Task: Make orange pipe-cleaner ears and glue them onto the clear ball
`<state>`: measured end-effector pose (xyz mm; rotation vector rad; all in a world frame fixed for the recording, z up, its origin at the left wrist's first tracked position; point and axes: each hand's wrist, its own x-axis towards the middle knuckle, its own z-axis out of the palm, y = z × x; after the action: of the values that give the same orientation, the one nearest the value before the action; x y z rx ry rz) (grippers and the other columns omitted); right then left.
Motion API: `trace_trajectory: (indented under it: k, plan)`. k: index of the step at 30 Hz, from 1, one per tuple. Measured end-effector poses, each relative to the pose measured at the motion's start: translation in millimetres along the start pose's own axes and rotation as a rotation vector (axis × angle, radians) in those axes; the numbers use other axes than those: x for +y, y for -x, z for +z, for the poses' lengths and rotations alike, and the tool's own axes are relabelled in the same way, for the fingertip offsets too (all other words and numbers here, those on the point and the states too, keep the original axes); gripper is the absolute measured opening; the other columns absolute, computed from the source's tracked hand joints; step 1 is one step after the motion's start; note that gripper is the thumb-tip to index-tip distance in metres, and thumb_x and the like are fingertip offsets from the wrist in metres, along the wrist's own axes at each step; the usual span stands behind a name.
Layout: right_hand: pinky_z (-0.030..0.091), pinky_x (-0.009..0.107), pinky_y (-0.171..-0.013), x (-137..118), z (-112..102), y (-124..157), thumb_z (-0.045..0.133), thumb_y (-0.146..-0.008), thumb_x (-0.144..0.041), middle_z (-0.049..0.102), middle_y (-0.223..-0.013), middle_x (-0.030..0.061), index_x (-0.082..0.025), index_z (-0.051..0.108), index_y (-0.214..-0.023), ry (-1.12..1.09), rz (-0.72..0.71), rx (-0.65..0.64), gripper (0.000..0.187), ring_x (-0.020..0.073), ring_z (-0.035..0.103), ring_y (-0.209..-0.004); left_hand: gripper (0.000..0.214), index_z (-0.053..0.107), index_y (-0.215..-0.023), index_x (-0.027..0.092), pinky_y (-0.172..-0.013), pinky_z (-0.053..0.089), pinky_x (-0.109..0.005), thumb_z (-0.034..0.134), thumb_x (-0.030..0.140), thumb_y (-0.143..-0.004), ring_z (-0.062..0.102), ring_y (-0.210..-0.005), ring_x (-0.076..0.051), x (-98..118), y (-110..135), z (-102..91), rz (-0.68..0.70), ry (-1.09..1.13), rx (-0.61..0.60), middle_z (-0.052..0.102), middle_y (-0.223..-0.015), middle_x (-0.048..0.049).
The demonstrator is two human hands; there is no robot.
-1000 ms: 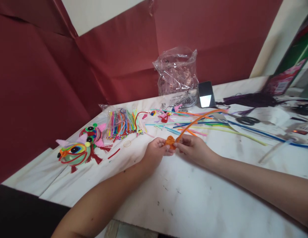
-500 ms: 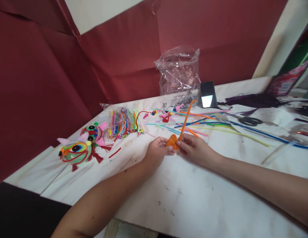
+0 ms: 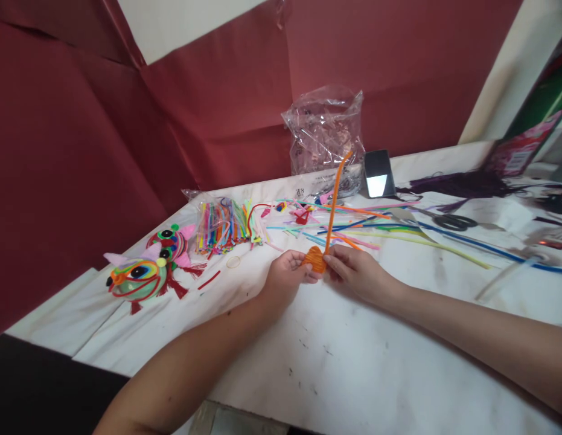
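Pinching orange piece (image 3: 314, 260) in left hand (image 3: 287, 273), orange stem (image 3: 334, 205) in right hand (image 3: 353, 269); cannot make out any join between.

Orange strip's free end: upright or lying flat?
Upright: the orange strip rises from the right hand, its tip bent rightward in front of the plastic bag.

The clear plastic bag (image 3: 326, 136) bears what looks like "8K" (image 3: 300, 193).
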<state>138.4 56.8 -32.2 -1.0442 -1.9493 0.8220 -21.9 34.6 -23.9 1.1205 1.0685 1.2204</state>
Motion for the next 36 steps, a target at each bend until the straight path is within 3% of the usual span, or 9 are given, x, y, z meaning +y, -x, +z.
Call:
trace_trajectory:
  k: [12,21,27,31,36]
  plan:
    - [0.039,0.027,-0.051,0.1,-0.5,0.3,0.044,-0.082,-0.03,0.055,-0.058,0.0002,-0.019,0.051,-0.07,-0.008,0.013,-0.002,0.018,0.0141,0.05,-0.053,0.017,0.054,-0.074,0.013,-0.055,0.051,-0.027,0.065,0.016,-0.062,0.06,-0.05,-0.011,-3.7,-3.0,-1.3,-0.02,-0.04,-0.01,0.062,-0.055,0.0005]
    - [0.037,0.025,-0.048,1.0,-2.8,-3.0,0.045,-0.082,-0.035,0.051,-0.053,-0.0019,-0.019,0.052,-0.066,-0.133,0.059,-0.007,0.023,0.0119,0.048,-0.05,0.018,0.054,-0.074,0.014,-0.055,0.05,-0.027,0.066,0.017,-0.061,0.061,-0.049,-0.012,-3.4,-2.3,-1.7,-0.051,-0.043,-0.021,0.063,-0.055,0.0007]
    - [0.034,0.023,-0.045,3.6,1.9,-2.3,0.051,-0.077,-0.041,0.051,-0.051,-0.0024,-0.018,0.052,-0.066,-0.268,0.145,-0.097,0.025,0.0106,0.046,-0.046,0.015,0.054,-0.076,0.013,-0.056,0.05,-0.026,0.064,0.013,-0.064,0.06,-0.05,-0.011,-1.2,-4.2,-3.7,-0.065,-0.006,0.029,0.063,-0.056,-0.0004]
    - [0.029,0.022,-0.042,2.2,4.2,-0.7,0.054,-0.073,-0.036,0.051,-0.049,-0.0027,-0.018,0.048,-0.059,-0.274,0.196,-0.129,0.024,0.0083,0.041,-0.042,0.019,0.054,-0.076,0.013,-0.056,0.051,-0.027,0.067,0.015,-0.062,0.062,-0.053,-0.012,-1.4,-3.4,-3.3,-0.067,0.004,-0.017,0.064,-0.06,-0.0008]
    - [0.029,0.022,-0.041,2.3,1.9,-0.4,0.052,-0.071,-0.031,0.051,-0.047,-0.0028,-0.018,0.047,-0.056,-0.221,0.207,-0.081,0.02,0.0083,0.04,-0.042,0.022,0.057,-0.078,0.011,-0.062,0.052,-0.029,0.068,0.014,-0.059,0.065,-0.061,-0.015,-1.9,-1.1,-1.5,-0.056,0.033,-0.064,0.067,-0.069,-0.0039]
